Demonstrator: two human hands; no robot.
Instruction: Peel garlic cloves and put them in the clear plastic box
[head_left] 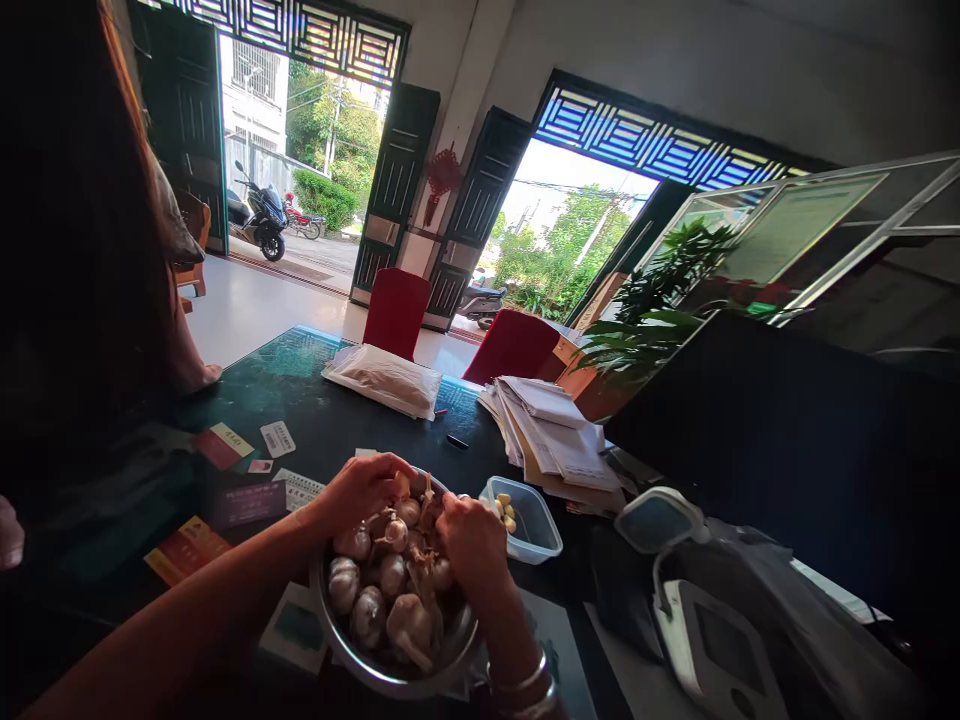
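A metal bowl (375,683) full of whole garlic bulbs (369,615) sits on the dark tabletop. Over its far left edge is my left hand (367,492), its fingers bent together at a small piece of garlic. My right hand (474,545), with bangles at the wrist, is over the bowl's right side, fingers curled beside dry garlic stalks; what they hold is hidden. Just right of that hand stands a clear plastic container (536,520) with several peeled cloves (506,512) at its left end.
Cards (247,503) lie on the left. Behind the bowl are a plastic-wrapped packet (386,380) and stacked papers (551,430). A white device (720,650) and dark screen (795,450) are at right. A person (82,220) stands at left, one hand on the table edge.
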